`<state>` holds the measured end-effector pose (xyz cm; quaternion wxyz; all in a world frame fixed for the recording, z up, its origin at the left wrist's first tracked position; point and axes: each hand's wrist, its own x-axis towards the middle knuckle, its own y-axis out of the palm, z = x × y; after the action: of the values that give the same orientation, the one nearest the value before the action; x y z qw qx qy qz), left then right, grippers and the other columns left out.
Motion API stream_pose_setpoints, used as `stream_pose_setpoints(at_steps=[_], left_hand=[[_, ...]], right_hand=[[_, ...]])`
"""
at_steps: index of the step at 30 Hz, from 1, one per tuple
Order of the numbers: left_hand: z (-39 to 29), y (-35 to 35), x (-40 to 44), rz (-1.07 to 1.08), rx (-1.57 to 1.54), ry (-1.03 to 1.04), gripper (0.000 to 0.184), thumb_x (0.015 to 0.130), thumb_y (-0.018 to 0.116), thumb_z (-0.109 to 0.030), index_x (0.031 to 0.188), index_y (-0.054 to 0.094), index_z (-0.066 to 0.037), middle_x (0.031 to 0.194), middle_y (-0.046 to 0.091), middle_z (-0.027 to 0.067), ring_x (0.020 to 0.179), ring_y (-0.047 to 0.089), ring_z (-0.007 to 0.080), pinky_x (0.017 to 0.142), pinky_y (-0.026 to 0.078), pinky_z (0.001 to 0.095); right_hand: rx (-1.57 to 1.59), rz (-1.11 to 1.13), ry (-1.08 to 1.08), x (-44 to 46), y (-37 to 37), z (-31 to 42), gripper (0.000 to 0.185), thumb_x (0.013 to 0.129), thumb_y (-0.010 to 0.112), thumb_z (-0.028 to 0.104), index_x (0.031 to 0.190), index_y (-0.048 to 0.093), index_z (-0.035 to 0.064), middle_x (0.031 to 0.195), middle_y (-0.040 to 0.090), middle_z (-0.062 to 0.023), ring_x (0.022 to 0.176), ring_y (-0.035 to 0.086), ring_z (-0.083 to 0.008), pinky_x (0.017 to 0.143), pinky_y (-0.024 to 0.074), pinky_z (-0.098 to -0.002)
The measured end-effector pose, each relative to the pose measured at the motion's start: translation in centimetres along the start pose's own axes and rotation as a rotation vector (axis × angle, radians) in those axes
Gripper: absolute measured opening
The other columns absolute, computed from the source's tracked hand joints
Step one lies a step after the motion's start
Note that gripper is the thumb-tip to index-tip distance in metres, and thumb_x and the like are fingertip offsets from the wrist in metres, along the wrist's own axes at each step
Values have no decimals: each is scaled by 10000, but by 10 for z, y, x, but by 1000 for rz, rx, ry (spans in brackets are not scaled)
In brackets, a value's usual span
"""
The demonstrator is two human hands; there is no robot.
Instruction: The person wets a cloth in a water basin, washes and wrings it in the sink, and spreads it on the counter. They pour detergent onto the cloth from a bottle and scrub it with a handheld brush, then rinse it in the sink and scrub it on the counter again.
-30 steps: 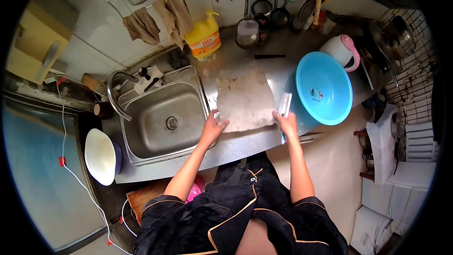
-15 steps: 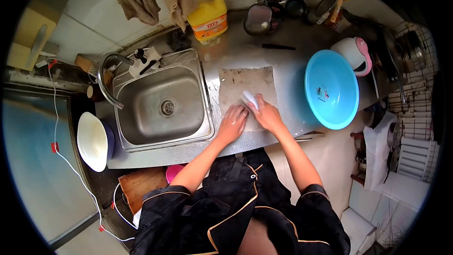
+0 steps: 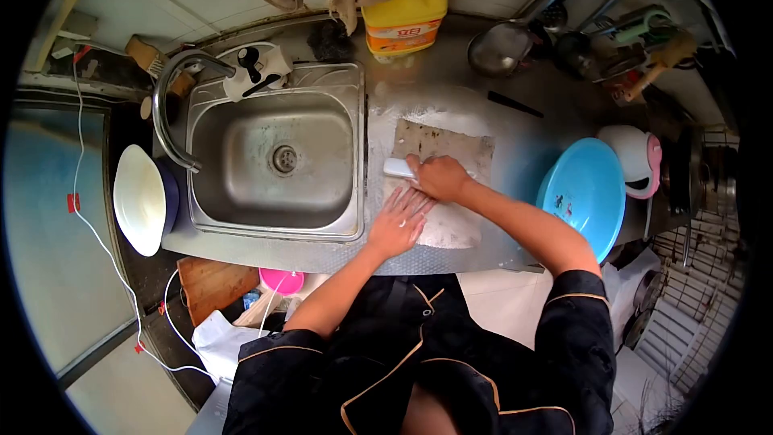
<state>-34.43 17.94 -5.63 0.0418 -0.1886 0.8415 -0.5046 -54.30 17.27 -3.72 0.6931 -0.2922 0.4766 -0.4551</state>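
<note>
A grey-beige cloth [image 3: 455,229] lies flat on the metal counter, dark specks on its far part and whitish suds around it. My right hand [image 3: 441,178] is closed around a white oblong scrubbing brush [image 3: 398,167], pressed down on the cloth. Its bristles, if any, are hidden beneath it. My left hand [image 3: 399,222], with a ring on one finger, rests flat with fingers stretched on the cloth's near left part, just below the right hand.
To the left is a steel sink [image 3: 241,185] with a curved faucet [image 3: 163,105]. A blue basin [image 3: 592,185] stands at the right. Behind are a yellow detergent jug [image 3: 403,20] and a dark flat strip [image 3: 515,104]. A white bowl [image 3: 138,201] sits at the left edge.
My right hand has moved the brush leftward and turned it sideways across the cloth. My left hand's fingers are more spread. The view has shifted, and more suds show behind the cloth.
</note>
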Motion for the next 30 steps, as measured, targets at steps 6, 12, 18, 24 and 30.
stream_pose_setpoints(at_steps=[6, 12, 18, 24, 30], left_hand=[[-2, -11, 6, 106, -21, -38, 574, 940, 491, -246, 1498, 366, -201, 1554, 338, 58, 1447, 279, 270, 1185, 197, 490], [-2, -9, 6, 109, -25, -60, 580, 932, 493, -239, 1498, 370, -213, 1551, 342, 53, 1446, 283, 262, 1191, 179, 491], [-1, -10, 6, 107, -36, -61, 581, 931, 491, -229, 1499, 370, -218, 1547, 351, 50, 1445, 286, 257, 1190, 184, 489], [-4, -16, 8, 101, -71, -77, 565, 927, 497, -221, 1484, 398, -213, 1547, 350, 52, 1436, 302, 263, 1183, 199, 497], [-2, -11, 6, 67, -50, -58, 561, 931, 487, -229, 1481, 388, -181, 1539, 354, 71, 1428, 309, 274, 1189, 196, 490]], right_hand=[[-177, -42, 241, 39, -46, -42, 402, 919, 558, 359, 1117, 480, 18, 811, 685, -208, 718, 686, -367, 657, 550, -471], [-108, 165, 71, -11, -35, -23, 428, 937, 537, 404, 1131, 500, 25, 815, 681, -214, 737, 690, -357, 645, 553, -475], [-200, -98, -6, 1, -17, -30, 490, 927, 551, 407, 1159, 530, -23, 637, 654, -168, 567, 665, -335, 506, 535, -433], [-133, -36, 200, 25, -61, -37, 396, 951, 495, 336, 1128, 512, -18, 751, 686, -207, 695, 694, -358, 639, 550, -500], [-166, -77, 60, 23, -27, -36, 424, 952, 503, 395, 1071, 520, -13, 673, 672, -184, 613, 679, -357, 575, 552, -466]])
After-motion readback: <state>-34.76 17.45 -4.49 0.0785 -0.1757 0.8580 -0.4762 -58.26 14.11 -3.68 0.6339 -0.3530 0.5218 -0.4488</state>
